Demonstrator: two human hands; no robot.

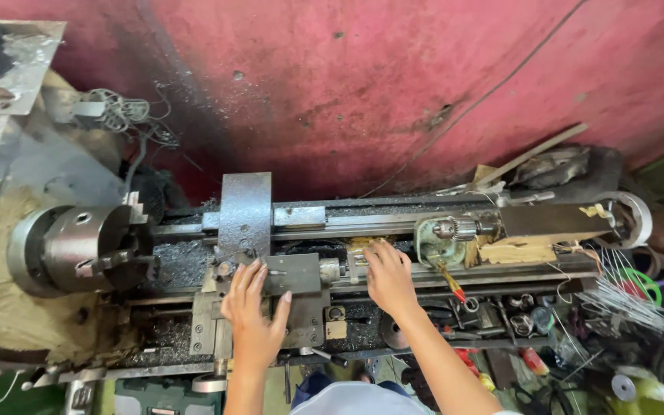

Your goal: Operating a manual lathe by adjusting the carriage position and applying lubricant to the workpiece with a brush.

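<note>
Red, grimy wall backs an old lathe bed (393, 223). Left hand (253, 315) rests flat and open on the tool carriage (293, 284) (no grasp); right hand (388, 278) curls fingers onto the bed just beside it, apparently positioning; whether it grips anything is unclear. Chuck (78, 250) sits empty at the bed's end.

A machine workshop — a grimy metal lathe (270, 253), chuck (78, 250), scattered tools (532, 315).

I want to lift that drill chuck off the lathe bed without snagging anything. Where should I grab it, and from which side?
Probably the ribbed metal barrel of the drill chuck, taken from above with fingers across its width. It lies on its side along the lathe bed, so the round top is exposed, while wood scraps crowd its right end. The right hand is nearest; the left hand rests on the carriage.
</note>
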